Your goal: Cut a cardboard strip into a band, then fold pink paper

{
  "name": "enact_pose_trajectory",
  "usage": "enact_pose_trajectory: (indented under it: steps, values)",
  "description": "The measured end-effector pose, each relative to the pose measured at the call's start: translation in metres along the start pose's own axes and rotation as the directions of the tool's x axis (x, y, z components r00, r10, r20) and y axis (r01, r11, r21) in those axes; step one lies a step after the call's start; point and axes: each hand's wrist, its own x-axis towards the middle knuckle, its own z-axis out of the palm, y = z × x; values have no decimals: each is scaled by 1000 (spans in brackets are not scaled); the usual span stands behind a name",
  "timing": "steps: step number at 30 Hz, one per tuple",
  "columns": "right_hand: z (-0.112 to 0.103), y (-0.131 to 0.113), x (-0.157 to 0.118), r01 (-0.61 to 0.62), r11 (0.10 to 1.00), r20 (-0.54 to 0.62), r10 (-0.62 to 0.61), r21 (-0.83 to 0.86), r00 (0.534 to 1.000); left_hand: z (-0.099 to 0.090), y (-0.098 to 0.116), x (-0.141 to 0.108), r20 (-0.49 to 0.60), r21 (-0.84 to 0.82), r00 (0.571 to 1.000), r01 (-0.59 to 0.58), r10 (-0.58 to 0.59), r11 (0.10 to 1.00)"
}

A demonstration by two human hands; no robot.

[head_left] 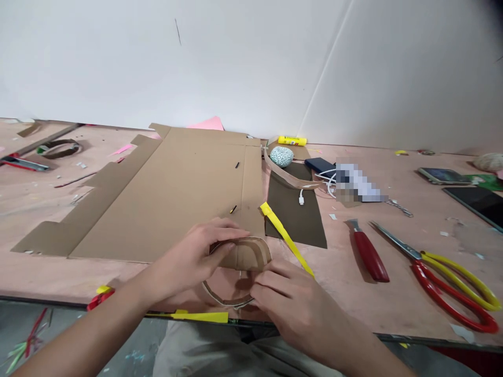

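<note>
A narrow cardboard ring (260,250) is between my two hands near the front edge of the table. My left hand (198,254) grips its upper left side, thumb inside and fingers along the outer rim. On the right side, my right hand (288,293) pinches the band with bent fingers. Part of the ring overlaps a large flat cardboard sheet (188,188) with notched flaps. One yellow strip (285,230) runs down behind my right hand. Another yellow strip (208,317) lies along the table edge below the ring.
Right of my hands lie a red-handled knife (370,254) and large scissors (444,277). Behind are a dark sheet (296,214), a larger cardboard band (288,178), a speckled ball (281,156), a glue stick (292,141) and phones (477,207). A box cutter (27,163) lies far left.
</note>
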Motion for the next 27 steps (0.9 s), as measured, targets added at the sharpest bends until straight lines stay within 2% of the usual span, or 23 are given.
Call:
enact_pose_trajectory:
  steps: [4,6,8,9,12,14,17,19,21,24,27]
  values:
    - [-3,-2,2,-5,998,-70,9,63,997,-5,-1,-9,-25,-141,995,91,-95,986]
    - [-4,-3,3,-21,997,-101,28,68,994,-11,-5,-17,9,-308,991,127,-130,943]
    - [-5,-3,3,-32,996,-117,41,83,992,-18,-10,-25,81,-423,993,111,-85,899]
    - [-5,-2,3,-24,995,-123,35,93,992,-22,-12,-28,126,-421,991,92,-43,902]
    - [-9,0,3,47,992,-125,-32,117,992,-34,-11,-32,259,-234,965,14,49,972]
    - [-14,1,2,95,985,-94,-82,142,992,-40,-5,-31,338,-149,936,-48,97,988]
    - [-24,0,3,142,970,-33,-139,197,990,-44,7,-28,420,-158,892,-110,167,981]
    - [-30,0,3,146,968,20,-153,205,988,-42,12,-26,427,-181,885,-115,184,977]
    - [-34,0,4,148,969,54,-162,196,985,-38,12,-25,404,-196,897,-108,180,975]
    - [-37,1,5,149,970,40,-160,190,986,-29,4,-27,357,-225,917,-103,181,969]
    - [-39,4,5,159,970,32,-168,183,985,-21,-6,-30,327,-223,917,-160,228,962]
